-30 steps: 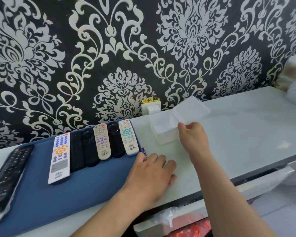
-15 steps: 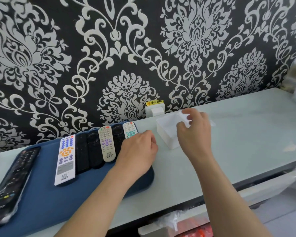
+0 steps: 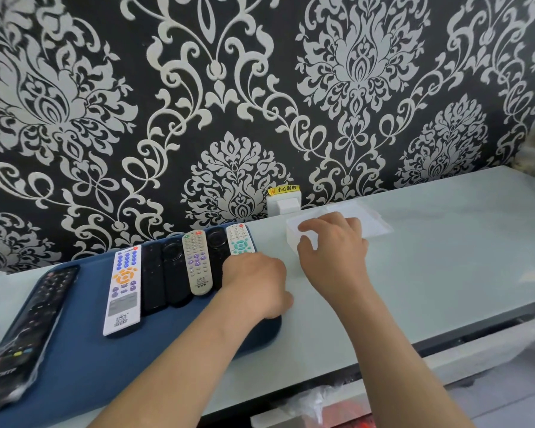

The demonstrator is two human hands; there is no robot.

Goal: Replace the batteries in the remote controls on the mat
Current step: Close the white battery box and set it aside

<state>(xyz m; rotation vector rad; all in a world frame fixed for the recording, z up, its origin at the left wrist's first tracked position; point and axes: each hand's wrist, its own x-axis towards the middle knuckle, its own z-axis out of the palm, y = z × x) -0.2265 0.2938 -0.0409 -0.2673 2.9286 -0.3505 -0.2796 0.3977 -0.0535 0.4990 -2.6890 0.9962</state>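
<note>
left hand point(image 3: 254, 285) curled round near end of teal-button remote point(image 3: 240, 242), rightmost on blue mat point(image 3: 74, 350); right hand point(image 3: 331, 247) reaches into plastic box point(image 3: 291, 234), grip hidden; lift remote clear of neighbours, then flip

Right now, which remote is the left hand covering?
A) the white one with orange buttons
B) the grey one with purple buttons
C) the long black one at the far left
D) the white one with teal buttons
D: the left hand lies over the lower end of the white remote with teal buttons, the last one on the right in the row on the blue mat.
</note>
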